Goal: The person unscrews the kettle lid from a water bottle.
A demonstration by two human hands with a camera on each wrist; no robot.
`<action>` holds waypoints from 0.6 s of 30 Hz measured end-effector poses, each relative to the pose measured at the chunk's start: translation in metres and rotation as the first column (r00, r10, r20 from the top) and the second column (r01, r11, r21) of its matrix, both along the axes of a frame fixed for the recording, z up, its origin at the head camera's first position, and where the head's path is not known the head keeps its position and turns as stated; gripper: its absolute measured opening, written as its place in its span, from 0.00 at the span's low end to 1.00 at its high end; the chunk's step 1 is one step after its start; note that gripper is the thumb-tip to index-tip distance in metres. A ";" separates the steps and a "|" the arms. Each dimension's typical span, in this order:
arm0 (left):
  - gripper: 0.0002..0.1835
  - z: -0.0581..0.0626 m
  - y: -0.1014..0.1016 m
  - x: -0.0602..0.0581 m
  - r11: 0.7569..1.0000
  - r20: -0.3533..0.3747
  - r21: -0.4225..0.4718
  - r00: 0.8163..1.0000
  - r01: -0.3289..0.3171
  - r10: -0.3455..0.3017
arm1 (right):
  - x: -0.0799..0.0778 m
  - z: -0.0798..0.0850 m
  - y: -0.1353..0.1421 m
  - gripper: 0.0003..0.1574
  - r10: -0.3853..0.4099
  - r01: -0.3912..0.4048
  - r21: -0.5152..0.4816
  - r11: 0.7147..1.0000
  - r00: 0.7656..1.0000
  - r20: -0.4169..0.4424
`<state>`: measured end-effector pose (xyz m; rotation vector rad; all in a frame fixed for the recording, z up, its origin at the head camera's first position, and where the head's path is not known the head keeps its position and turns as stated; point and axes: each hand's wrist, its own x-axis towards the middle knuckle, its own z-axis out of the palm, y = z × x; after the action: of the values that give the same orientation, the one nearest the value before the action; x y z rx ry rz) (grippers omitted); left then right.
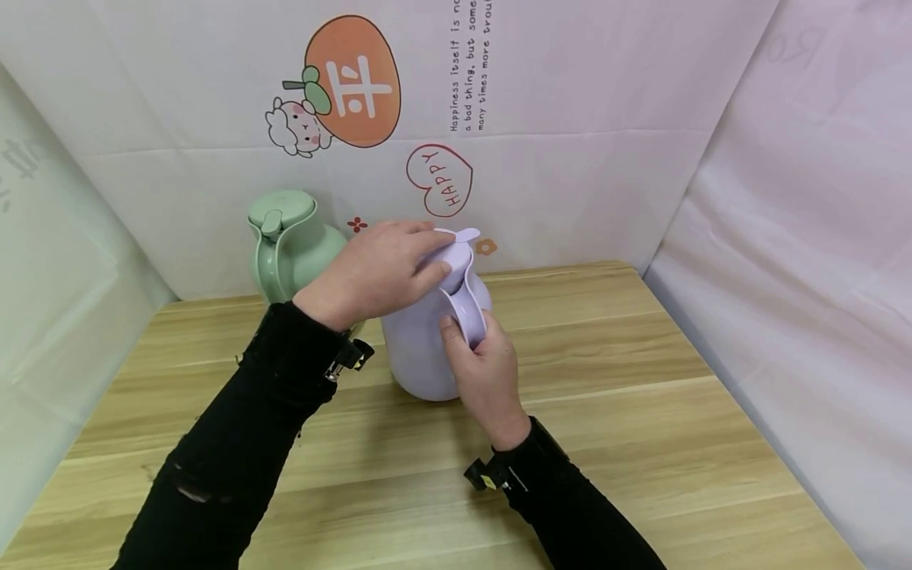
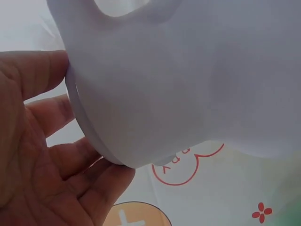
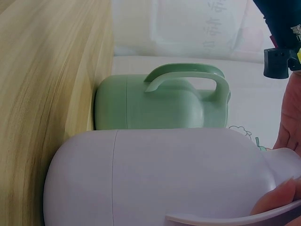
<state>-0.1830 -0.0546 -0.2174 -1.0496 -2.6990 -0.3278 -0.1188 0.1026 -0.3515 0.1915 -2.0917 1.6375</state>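
Observation:
A pale purple thermos jug (image 1: 419,352) is in front of me in the head view, over the wooden table. My left hand (image 1: 378,269) reaches across its top and holds the round lid (image 1: 454,260); in the left wrist view, thumb and fingertips lie around the lid's rim (image 2: 87,123). Lower down, my right hand (image 1: 488,376) grips the jug's handle (image 1: 468,310), thumb on the near side. Whether the jug's base touches the table I cannot tell. A green thermos jug (image 1: 285,207) of similar shape stands behind my left wrist, partly hidden.
The wooden table (image 1: 627,412) runs back to a white printed cloth (image 1: 570,158) hanging behind both jugs. White cloth also hangs along the left side (image 1: 64,261) and the right side (image 1: 805,237). Small black wrist devices sit on both dark sleeves.

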 end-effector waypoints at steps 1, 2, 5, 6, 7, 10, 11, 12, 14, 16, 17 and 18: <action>0.24 0.000 0.000 0.001 1.000 -0.011 0.001 1.000 -0.001 0.001 | 0.000 0.000 0.000 0.16 -0.001 0.001 0.000 1.000 1.000 0.000; 0.24 -0.001 0.001 0.001 1.000 -0.023 0.002 1.000 -0.004 0.004 | 0.000 0.000 0.000 0.16 -0.002 0.002 0.001 1.000 1.000 -0.001; 0.23 -0.002 0.002 0.002 1.000 -0.051 0.007 0.999 -0.019 0.020 | 0.000 0.000 0.000 0.17 -0.007 0.007 0.008 1.000 1.000 -0.002; 0.23 -0.002 0.003 0.002 1.000 -0.057 0.009 0.998 -0.026 0.026 | 0.000 0.000 0.000 0.17 -0.007 0.007 0.008 1.000 1.000 -0.003; 0.23 -0.003 0.003 0.002 0.999 -0.065 0.010 0.997 -0.035 0.035 | 0.000 0.000 0.000 0.17 -0.008 0.008 0.009 1.000 1.000 -0.003; 0.23 -0.005 0.004 0.003 0.998 -0.081 0.022 0.995 -0.060 0.061 | 0.000 0.000 0.001 0.17 -0.007 0.007 0.011 1.000 1.000 -0.006; 0.23 -0.005 0.004 0.003 0.997 -0.084 0.026 0.994 -0.069 0.071 | 0.000 0.000 0.001 0.17 -0.006 0.006 0.012 1.000 1.000 -0.008; 0.24 -0.006 0.005 0.003 0.997 -0.088 0.030 0.993 -0.078 0.080 | 0.000 0.000 0.001 0.17 -0.005 0.005 0.011 1.000 1.000 -0.009; 0.24 -0.007 0.006 0.003 0.995 -0.094 0.038 0.991 -0.095 0.098 | 0.000 0.000 0.001 0.17 -0.004 0.004 0.013 1.000 1.000 -0.011; 0.25 -0.008 0.007 0.003 0.993 -0.098 0.044 0.988 -0.114 0.118 | 0.000 0.001 0.000 0.17 -0.003 0.003 0.013 1.000 1.000 -0.009; 0.25 -0.008 0.007 0.004 0.991 -0.100 0.045 0.987 -0.124 0.128 | 0.000 0.001 0.000 0.17 -0.004 0.004 0.014 1.000 1.000 -0.007; 0.25 -0.008 0.008 0.004 0.990 -0.103 0.046 0.985 -0.134 0.138 | 0.000 0.001 0.000 0.17 -0.004 0.004 0.014 1.000 1.000 -0.005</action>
<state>-0.1790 -0.0469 -0.2251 -0.8420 -2.6406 -0.2901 -0.1186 0.1025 -0.3505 0.1954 -2.0984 1.6187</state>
